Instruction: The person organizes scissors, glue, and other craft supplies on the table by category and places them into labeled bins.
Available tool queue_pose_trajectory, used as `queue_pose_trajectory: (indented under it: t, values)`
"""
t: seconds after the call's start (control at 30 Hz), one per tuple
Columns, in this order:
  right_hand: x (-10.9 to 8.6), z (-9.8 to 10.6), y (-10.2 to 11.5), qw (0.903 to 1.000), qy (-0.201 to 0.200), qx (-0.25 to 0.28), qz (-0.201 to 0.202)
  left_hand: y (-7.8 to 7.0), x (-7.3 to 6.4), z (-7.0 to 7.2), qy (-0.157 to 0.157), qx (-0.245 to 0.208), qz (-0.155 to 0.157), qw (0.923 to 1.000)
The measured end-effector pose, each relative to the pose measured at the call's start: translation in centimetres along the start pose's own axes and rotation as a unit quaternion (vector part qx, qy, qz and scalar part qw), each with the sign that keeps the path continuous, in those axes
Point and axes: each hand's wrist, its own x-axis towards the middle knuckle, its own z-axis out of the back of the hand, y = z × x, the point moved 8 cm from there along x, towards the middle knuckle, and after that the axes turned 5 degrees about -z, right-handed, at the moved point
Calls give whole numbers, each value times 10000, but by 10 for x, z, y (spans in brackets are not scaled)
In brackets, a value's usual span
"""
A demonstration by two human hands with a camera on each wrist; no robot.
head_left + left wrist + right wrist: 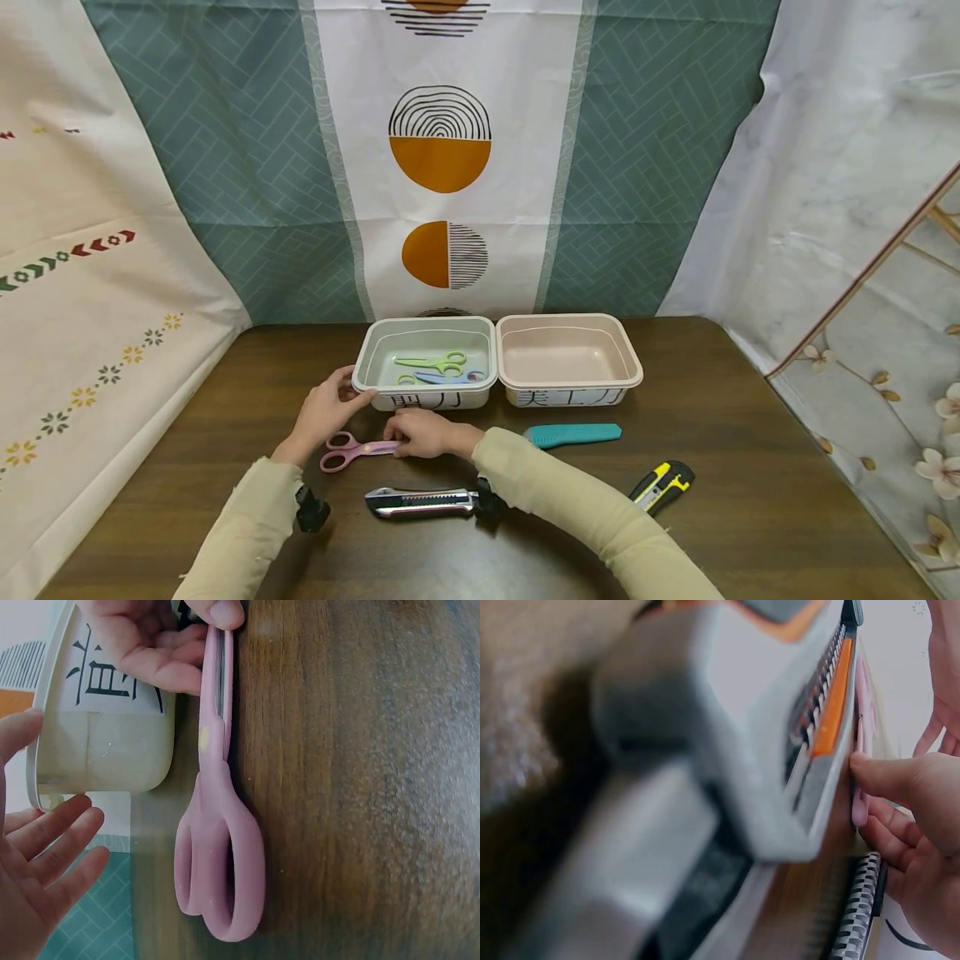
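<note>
My right hand [426, 433] pinches the blade end of pink scissors [351, 451] between thumb and fingers. In the left wrist view the scissors [221, 832] show their handle loops nearest the camera, over the wooden table. My left hand [324, 410] holds the left front corner of a grey-green bin [362, 367], thumb on the rim and fingers along its end. Inside that bin lie green scissors [435, 363] and blue-handled scissors [450, 378]. A silver and black utility knife [420, 502] lies in front of the right hand, large and blurred in the right wrist view.
A beige bin [570, 354] stands against the right side of the grey-green one; both carry paper labels. A teal cutter [573, 434] lies in front of it. Further right is a yellow and black utility knife [662, 487], partly behind my right sleeve [585, 508]. Patterned cloth hangs behind the table.
</note>
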Motion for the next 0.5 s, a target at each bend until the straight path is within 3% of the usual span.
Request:
queue_pose_trajectory:
  t: [0.23,0.5]
  values:
    - [0,1,0,9996,98,120,-227,-1,1,1,-71,44,-12,10000]
    - [0,1,1,9997,93,186,-129,-2,1,1,-57,-40,-30,10000]
